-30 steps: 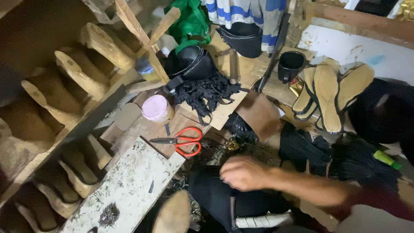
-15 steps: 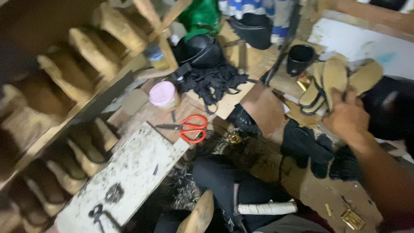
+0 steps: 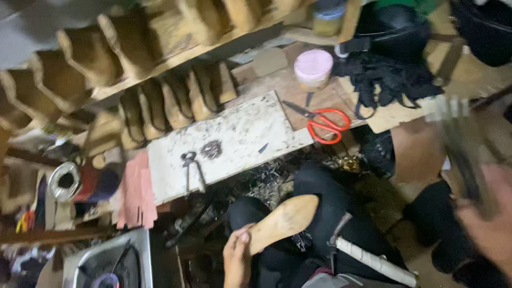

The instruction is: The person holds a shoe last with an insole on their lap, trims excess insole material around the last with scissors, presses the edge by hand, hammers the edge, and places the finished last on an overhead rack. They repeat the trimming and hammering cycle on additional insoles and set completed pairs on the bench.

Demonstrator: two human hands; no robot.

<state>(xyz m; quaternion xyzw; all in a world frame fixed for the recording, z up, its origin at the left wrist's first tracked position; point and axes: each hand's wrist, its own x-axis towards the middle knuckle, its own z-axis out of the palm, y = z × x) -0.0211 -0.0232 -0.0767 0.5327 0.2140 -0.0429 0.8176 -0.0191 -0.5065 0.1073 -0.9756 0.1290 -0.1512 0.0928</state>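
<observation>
My left hand (image 3: pixel 237 257) is at the bottom centre and grips the heel end of a tan wooden foot-shaped form (image 3: pixel 285 218), which lies across my black-clad lap. At the right edge my right hand (image 3: pixel 488 226) is blurred by motion. Its fingers wrap the lower end of a dark long object (image 3: pixel 460 152) that reaches up to a pale striped top; I cannot tell what it is.
A stained white board (image 3: pixel 229 141) carries black pincers (image 3: pixel 190 166). Red-handled scissors (image 3: pixel 326 125), a pink-lidded jar (image 3: pixel 313 66) and a heap of black straps (image 3: pixel 392 80) lie beyond. Wooden shoe lasts (image 3: pixel 160 104) fill the shelves on the left. A white-wrapped handle (image 3: pixel 373 260) rests on my lap.
The view has swung left and down. My right hand came back from the sandals at the right with a blurred object. My left hand and the wooden form are now in view.
</observation>
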